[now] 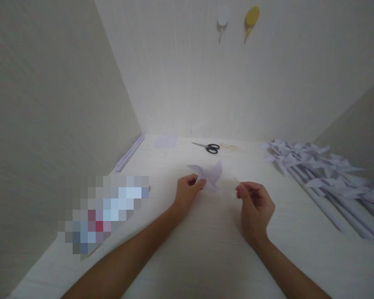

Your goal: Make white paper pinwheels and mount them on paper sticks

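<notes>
Both forearms come in from the near edge of the pale table point(205, 257). The left hand point(187, 192) has its fingers curled and pinches the near-left edge of a white paper pinwheel point(209, 175), which sits about mid-table just beyond the hands. Its blades fan out flat-ish, one pointing left and one sticking up and to the right, so there's no real long axis to it. The right hand point(255, 205) is close by on the right, fingers mostly closed, thumb and forefinger nipping a thin little stick point(236, 180) that points up and left toward the pinwheel but doesn't touch it.

Over on the right there's a big heap of finished pinwheels point(324, 174) on rolled paper stems, stems running near-right, heads far-left. Farther back lie black-handled scissors point(207, 147), blades pointing left, with a small paper square point(166, 142) to their left and a strip point(130, 153) along the left wall. No containers or readable writing anywhere. A yellow thing point(251, 18) and a white one point(222, 20) hang on the far wall.
</notes>
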The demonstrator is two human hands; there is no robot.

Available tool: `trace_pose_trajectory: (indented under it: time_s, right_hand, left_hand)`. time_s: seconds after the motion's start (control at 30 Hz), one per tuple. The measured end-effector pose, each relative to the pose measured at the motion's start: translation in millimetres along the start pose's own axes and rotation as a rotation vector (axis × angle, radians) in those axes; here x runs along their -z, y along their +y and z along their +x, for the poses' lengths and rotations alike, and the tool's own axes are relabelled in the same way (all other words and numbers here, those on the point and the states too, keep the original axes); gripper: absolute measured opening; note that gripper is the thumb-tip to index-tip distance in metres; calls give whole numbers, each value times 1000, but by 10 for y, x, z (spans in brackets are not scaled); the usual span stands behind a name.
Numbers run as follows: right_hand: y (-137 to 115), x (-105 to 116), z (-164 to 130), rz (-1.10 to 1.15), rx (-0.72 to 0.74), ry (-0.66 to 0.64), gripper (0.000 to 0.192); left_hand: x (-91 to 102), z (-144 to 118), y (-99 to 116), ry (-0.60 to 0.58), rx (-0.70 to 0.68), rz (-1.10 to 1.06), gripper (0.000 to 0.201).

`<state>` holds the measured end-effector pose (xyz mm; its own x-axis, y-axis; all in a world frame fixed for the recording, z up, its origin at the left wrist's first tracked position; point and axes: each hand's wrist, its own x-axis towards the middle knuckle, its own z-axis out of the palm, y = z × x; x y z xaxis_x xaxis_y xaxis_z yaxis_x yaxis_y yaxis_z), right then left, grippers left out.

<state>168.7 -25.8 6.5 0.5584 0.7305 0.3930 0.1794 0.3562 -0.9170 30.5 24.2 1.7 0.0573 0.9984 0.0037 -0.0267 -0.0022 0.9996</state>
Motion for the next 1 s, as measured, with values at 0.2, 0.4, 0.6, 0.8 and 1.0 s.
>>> trace_pose_trajectory:
  time_s: [0.2,0.4,0.6,0.8,1.0]
  right_hand:
    - [30,-35,-3,-238,56,-308,4]
    - [24,-76,4,-333,65,-412,6]
    - [13,-77,6,-333,63,-448,7]
    - [14,-79,12,-363,56,-449,8]
    - [6,-87,17,-358,52,-448,9]
  left_hand:
    - [-6,-35,51,-12,-36,36,13]
    - [-22,-52,62,-44,-55,31,12]
    - [-23,-59,77,-85,-63,56,11]
    - [-19,-64,93,-79,-76,70,10]
    - [-22,-58,71,-83,-80,58,9]
